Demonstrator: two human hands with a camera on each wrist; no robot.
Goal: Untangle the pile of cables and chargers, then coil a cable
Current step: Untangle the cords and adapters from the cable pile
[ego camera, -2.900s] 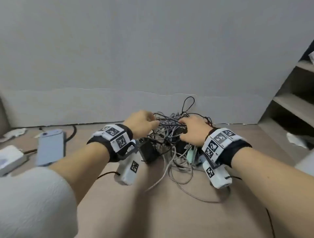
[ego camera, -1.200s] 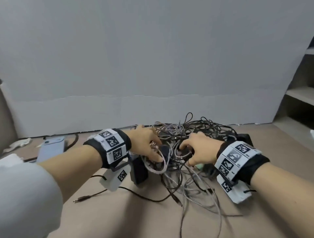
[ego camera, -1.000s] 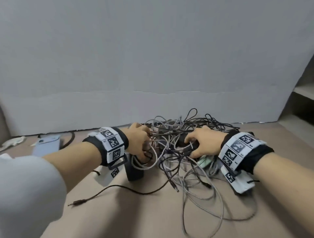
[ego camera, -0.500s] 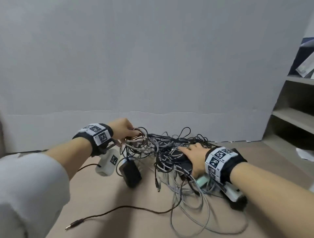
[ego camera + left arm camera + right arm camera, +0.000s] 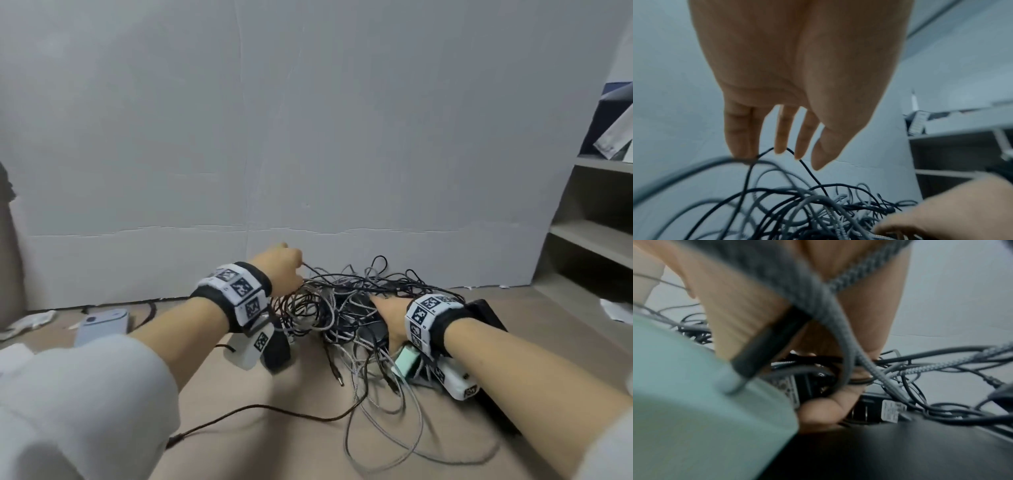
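Note:
The tangled pile of black and grey cables lies on the brown floor by the wall. My left hand is raised at the pile's left edge. Its fingers hook several strands, and a thin black cable runs taut from them down into the tangle. My right hand lies on top of the pile. Its thumb and fingers are closed on a black charger among the cables. A mint-green charger sits beside that wrist.
A black adapter stands under my left wrist. A brown cable trails across the floor to its plug. A pale blue device lies at left. A black flat case and shelves are at right.
My left hand has risen from the pile and drawn several strands up and to the left. My right hand has settled onto the middle of the pile and stays there.

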